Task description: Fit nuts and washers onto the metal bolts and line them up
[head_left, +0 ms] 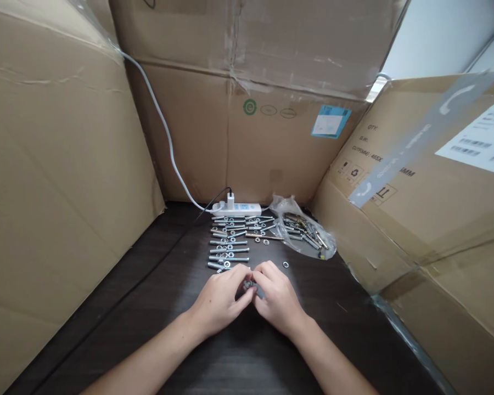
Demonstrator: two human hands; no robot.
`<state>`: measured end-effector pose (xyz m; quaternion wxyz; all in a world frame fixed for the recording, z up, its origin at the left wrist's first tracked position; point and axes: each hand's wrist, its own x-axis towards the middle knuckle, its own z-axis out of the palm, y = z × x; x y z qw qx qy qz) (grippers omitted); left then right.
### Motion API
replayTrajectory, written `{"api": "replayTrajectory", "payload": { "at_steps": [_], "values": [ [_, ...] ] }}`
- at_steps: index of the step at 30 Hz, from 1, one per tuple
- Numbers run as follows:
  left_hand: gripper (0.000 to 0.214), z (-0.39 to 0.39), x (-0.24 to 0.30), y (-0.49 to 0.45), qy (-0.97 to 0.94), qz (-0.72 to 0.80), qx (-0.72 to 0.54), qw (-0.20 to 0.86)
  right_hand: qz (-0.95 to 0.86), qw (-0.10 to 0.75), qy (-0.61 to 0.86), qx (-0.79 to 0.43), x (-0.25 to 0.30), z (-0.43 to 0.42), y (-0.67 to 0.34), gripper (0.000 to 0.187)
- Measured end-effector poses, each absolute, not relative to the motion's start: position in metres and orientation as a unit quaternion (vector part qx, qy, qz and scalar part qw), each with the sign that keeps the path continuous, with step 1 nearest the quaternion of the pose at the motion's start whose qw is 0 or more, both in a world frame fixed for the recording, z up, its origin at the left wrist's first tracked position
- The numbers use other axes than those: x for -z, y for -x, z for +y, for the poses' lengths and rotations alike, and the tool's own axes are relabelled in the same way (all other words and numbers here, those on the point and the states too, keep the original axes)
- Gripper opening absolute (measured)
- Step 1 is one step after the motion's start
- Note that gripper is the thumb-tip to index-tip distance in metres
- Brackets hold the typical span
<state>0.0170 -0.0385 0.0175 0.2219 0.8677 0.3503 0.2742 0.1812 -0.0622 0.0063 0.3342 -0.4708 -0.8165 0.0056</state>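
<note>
My left hand point(222, 293) and my right hand point(275, 293) meet over the dark table, fingertips close together. Between them is a small metal fastener point(250, 285), pinched by both hands; fingers hide most of it, so its exact kind cannot be made out. Just beyond the hands, silvery bolts point(229, 250) lie sideways in rows, with washers and nuts set along them. A lone washer point(285, 264) rests to the right of the rows, and two more rings point(265, 242) lie farther back.
A clear plastic bag point(329, 249) of loose bolts lies open at the back right. Behind the rows stands a white power strip point(249, 209) with a charger plugged in. A black cable point(148, 273) crosses the table's left side. Cardboard boxes point(189, 137) wall in three sides.
</note>
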Motion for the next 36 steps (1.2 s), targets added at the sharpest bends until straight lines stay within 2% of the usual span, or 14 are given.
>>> {"api": "replayTrajectory", "payload": {
  "at_steps": [4, 8, 16, 25, 36],
  "values": [
    [0.003, -0.040, -0.015, -0.019, -0.851, 0.381, -0.276, 0.234, -0.825, 0.316, 0.469, 0.015, -0.010, -0.063, -0.179, 0.014],
    [0.010, -0.038, -0.010, -0.017, -0.838, 0.378, -0.300, 0.256, -0.827, 0.317, 0.465, -0.004, -0.012, -0.063, -0.178, 0.012],
    [0.006, -0.031, -0.005, -0.012, -0.818, 0.351, -0.335, 0.309, -0.806, 0.314, 0.487, -0.125, -0.008, -0.063, -0.180, 0.020],
    [0.016, -0.031, -0.009, -0.012, -0.827, 0.316, -0.299, 0.356, -0.760, 0.364, 0.483, -0.239, -0.008, -0.065, -0.183, 0.019],
    [0.027, -0.025, -0.008, -0.013, -0.843, 0.350, -0.266, 0.310, -0.753, 0.361, 0.485, -0.261, -0.002, -0.064, -0.183, 0.018]
  ]
}}
